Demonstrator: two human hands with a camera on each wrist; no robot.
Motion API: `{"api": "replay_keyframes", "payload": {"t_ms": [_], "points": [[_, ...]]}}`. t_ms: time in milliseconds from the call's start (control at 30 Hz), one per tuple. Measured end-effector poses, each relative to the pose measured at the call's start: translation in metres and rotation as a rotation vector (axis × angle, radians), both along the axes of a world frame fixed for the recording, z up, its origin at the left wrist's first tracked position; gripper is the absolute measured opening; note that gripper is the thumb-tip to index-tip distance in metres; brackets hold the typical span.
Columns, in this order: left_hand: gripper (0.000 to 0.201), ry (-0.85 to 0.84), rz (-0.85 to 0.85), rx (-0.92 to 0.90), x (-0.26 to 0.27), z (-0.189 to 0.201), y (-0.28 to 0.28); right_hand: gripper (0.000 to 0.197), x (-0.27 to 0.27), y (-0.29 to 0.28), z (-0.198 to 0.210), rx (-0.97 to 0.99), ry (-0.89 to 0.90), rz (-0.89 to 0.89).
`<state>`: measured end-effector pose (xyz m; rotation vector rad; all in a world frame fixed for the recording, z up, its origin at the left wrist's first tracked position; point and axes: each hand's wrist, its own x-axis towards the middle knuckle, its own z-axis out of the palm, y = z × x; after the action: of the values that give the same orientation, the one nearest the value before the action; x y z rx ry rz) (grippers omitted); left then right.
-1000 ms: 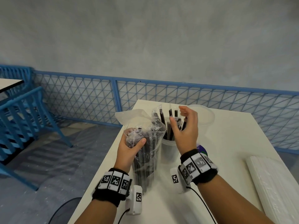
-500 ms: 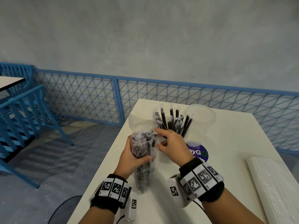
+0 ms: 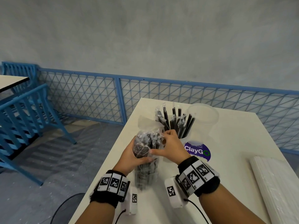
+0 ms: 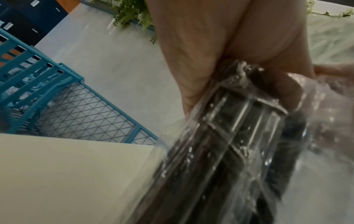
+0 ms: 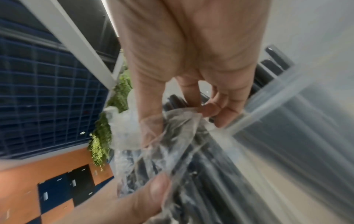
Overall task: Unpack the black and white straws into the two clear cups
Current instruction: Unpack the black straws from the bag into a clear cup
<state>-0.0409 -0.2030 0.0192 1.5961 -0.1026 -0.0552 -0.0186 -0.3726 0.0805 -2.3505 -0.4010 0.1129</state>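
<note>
A clear plastic bag of black straws (image 3: 145, 165) stands upright on the white table (image 3: 234, 143). My left hand (image 3: 134, 157) grips it around the upper middle, seen close in the left wrist view as the bag (image 4: 220, 151). My right hand (image 3: 171, 146) pinches the crinkled plastic at the bag's open top (image 5: 172, 133). Just behind stands a clear cup (image 3: 186, 139) holding several black straws (image 3: 178, 123). A second clear cup (image 3: 203, 117) stands to its right with nothing visible inside. A pack of white straws (image 3: 278, 188) lies at the right edge.
A purple ClayGo sticker (image 3: 197, 151) is on the table beside the cups. The table's left edge (image 3: 113, 151) runs close to my left hand. A blue mesh fence (image 3: 97, 97) and blue chairs (image 3: 24, 110) stand beyond, left of the table.
My right hand came down from above the cup of black straws to the bag's top and took hold of the plastic. The bag's loose top has been pulled lower.
</note>
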Motion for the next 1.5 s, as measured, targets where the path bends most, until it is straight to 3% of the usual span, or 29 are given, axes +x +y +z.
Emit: {"api": "replay_keyframes", "payload": {"t_ms": [200, 467, 600, 700, 767, 900, 967, 1100, 1133, 1200, 1367, 1433, 1500], "points": [[0.078, 0.037, 0.054, -0.008, 0.002, -0.005, 0.002, 0.059, -0.006, 0.007, -0.02, 0.251, -0.178, -0.076], [0.088, 0.023, 0.024, 0.004, 0.0, -0.005, 0.005, 0.044, -0.004, 0.015, -0.034, 0.504, 0.073, -0.08], [0.086, 0.025, 0.052, 0.013, 0.0, -0.005, 0.004, 0.06, -0.01, 0.015, -0.033, 0.698, 0.028, -0.12], [0.078, 0.012, 0.101, 0.016, 0.0, -0.003, 0.002, 0.059, -0.011, 0.015, -0.018, 0.81, -0.031, -0.098], [0.074, 0.019, 0.126, 0.003, 0.0, -0.003, 0.003, 0.05, -0.008, 0.011, -0.005, 0.875, -0.045, -0.069], [0.069, 0.02, 0.168, 0.007, 0.0, -0.002, 0.004, 0.014, -0.009, 0.005, 0.021, 0.948, -0.056, -0.053], [0.068, 0.022, 0.185, 0.008, 0.0, -0.001, 0.004, 0.009, -0.01, 0.003, 0.03, 1.001, -0.046, -0.098], [0.058, 0.02, 0.194, 0.063, 0.001, -0.001, 0.005, 0.037, -0.002, -0.003, 0.04, 1.117, -0.03, -0.228], [0.058, 0.018, 0.192, 0.072, 0.001, 0.0, 0.005, 0.036, 0.001, -0.005, 0.042, 1.154, -0.019, -0.254], [0.061, 0.012, 0.186, 0.09, 0.001, 0.002, 0.005, 0.01, 0.006, -0.009, 0.047, 1.264, -0.008, -0.296], [0.067, 0.007, 0.204, 0.107, -0.001, 0.0, 0.006, 0.001, 0.019, -0.024, 0.056, 1.514, 0.037, -0.461], [0.069, -0.002, 0.198, 0.115, 0.0, 0.001, 0.006, 0.012, 0.022, -0.029, 0.053, 1.515, 0.117, -0.443], [0.068, -0.013, 0.184, 0.117, 0.0, 0.003, 0.002, 0.018, 0.019, -0.025, 0.048, 1.375, 0.148, -0.384]]}}
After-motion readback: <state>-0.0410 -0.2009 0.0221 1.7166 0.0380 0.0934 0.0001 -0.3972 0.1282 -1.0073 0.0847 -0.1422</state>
